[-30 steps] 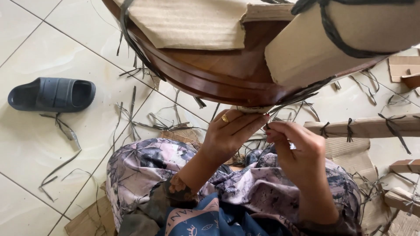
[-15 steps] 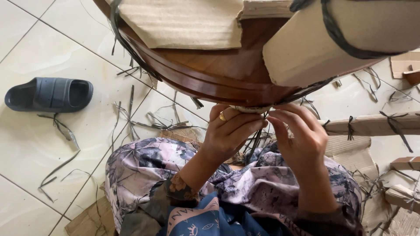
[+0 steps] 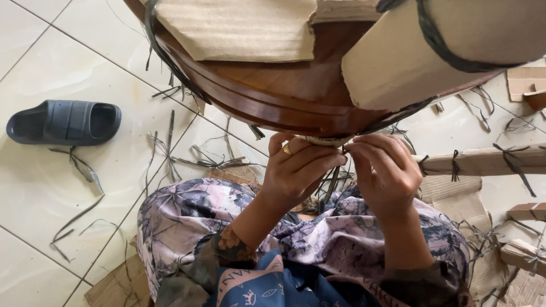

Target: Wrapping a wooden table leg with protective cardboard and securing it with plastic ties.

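The person is sitting on the floor with a floral patterned cloth [image 3: 187, 222] lying over the lap. Above it, the left hand [image 3: 298, 173] is curling its fingers [image 3: 318, 162] together around a pale woven strip [image 3: 324, 140] at the underside of the wooden furniture edge [image 3: 273, 99]; a ring is showing on one finger. The right hand [image 3: 387, 170] is working just beside it, fingers [image 3: 364, 149] pressed together and pinching the same strip where it is meeting the rim. Dark thin strands [image 3: 333, 185] are hanging down between the two hands.

No container is showing here. The rounded brown wood is carrying corrugated cardboard padding [image 3: 239, 28] on top, and a cardboard-wrapped piece [image 3: 432, 54] bound by a dark strap is jutting out to the right. Further right, another cardboard-wrapped bar [image 3: 483, 161] tied with dark strips is lying across.

Beyond, the pale tiled floor [image 3: 68, 62] is littered with cut strip offcuts [image 3: 165, 153] and cardboard scraps [image 3: 523, 256]. A dark grey slide sandal [image 3: 65, 121] is resting well apart on the left.
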